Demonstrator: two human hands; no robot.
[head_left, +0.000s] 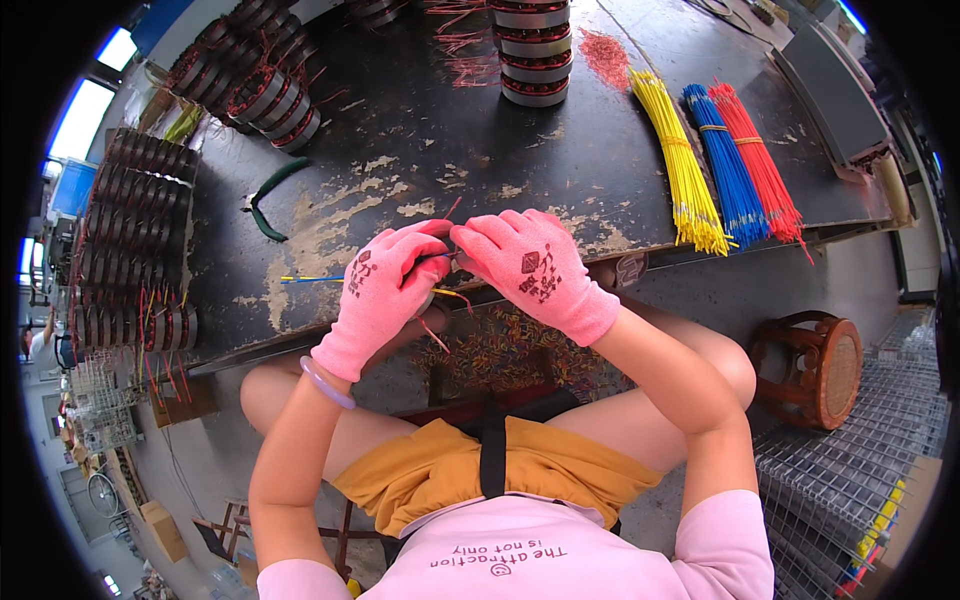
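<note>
head view: gloved hands (385,283) (533,268) pinch wires (312,280); scuffed black table (420,135); scrap-strewn grey floor (715,288).

The gloves (385,290) are pink with dark prints (541,277); the wires (312,279) yellow, blue and red; the bracelet (325,390) lilac.

Bright windows (82,122) left, brown stool (818,370) right, on grey floor (740,290).
</note>
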